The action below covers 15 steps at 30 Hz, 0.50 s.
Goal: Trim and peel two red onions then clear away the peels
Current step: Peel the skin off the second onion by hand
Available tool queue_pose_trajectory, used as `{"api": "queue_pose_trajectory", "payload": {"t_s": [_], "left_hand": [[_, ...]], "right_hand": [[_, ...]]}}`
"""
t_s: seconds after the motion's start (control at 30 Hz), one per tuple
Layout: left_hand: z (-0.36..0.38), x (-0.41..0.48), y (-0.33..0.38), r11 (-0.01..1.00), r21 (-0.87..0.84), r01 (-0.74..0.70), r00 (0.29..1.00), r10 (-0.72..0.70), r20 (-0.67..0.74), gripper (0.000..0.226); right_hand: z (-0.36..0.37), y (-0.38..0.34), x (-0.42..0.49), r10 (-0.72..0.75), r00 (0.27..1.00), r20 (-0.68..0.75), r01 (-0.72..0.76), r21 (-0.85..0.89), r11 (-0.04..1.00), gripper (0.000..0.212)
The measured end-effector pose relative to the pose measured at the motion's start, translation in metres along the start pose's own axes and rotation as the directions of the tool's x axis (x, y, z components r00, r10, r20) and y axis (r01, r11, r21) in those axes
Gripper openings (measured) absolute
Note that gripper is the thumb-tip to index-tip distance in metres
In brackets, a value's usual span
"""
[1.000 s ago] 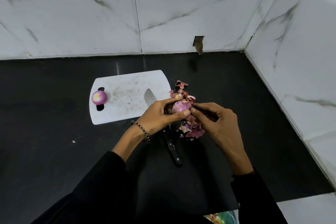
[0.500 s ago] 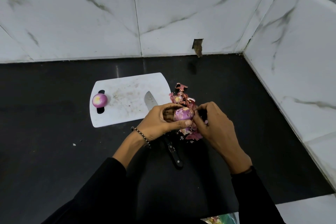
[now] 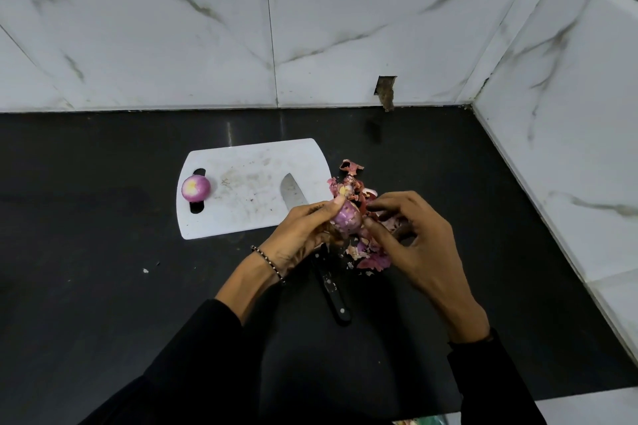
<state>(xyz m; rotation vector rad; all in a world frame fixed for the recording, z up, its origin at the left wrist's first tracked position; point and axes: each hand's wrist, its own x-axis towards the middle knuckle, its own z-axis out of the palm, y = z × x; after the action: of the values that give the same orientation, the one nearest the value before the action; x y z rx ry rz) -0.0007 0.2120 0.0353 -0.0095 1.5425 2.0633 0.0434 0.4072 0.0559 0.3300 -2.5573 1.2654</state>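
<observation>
Left hand (image 3: 303, 231) and right hand (image 3: 417, 245) around red onion (image 3: 347, 219), above peels (image 3: 374, 260)

**A:** What is the left hand (image 3: 300, 231) hiding?

**B:** It is covering the middle of the knife (image 3: 333, 293). Only the blade tip and the black handle are showing. Its fingers are also wrapping the nine o'clock side of the held onion (image 3: 347, 221).

**A:** And the right hand (image 3: 414, 238)?

**B:** It is blocking part of the peels (image 3: 373, 260) at three o'clock of that onion. Blur is smearing its fingertips, so I cannot tell whether they are pinching a peel.

**A:** Is anything running off the view?

**B:** The sleeves (image 3: 179, 373) are running off the six o'clock edge. That edge is also cutting a colourful object (image 3: 419, 421) down to an unidentifiable sliver.

**A:** And the speck (image 3: 145, 270) at nine o'clock of the knife?

**B:** It is showing too small to tell. The peeled onion (image 3: 195, 188) is covering the middle of the slot (image 3: 196, 207) in the cutting board (image 3: 248, 183).
</observation>
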Motion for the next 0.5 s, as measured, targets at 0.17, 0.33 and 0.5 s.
{"api": "queue_pose_trajectory", "payload": {"t_s": [0.17,0.33,0.5], "left_hand": [[0.007,0.004,0.001,0.993,-0.118,0.020,1.000,-0.018,0.015,0.033],[0.007,0.010,0.000,0.993,-0.118,0.026,0.999,-0.021,0.042,0.050],[0.008,0.016,0.004,0.997,-0.067,0.034,0.999,-0.033,0.026,0.054]], "right_hand": [[0.006,-0.005,0.005,0.006,0.998,0.056,-0.011,0.085,0.996,0.047],[0.009,-0.003,0.011,-0.038,0.997,0.071,0.033,0.074,0.997,0.045],[0.008,-0.001,0.013,-0.029,0.995,0.100,0.023,0.059,0.998,0.042]]}}
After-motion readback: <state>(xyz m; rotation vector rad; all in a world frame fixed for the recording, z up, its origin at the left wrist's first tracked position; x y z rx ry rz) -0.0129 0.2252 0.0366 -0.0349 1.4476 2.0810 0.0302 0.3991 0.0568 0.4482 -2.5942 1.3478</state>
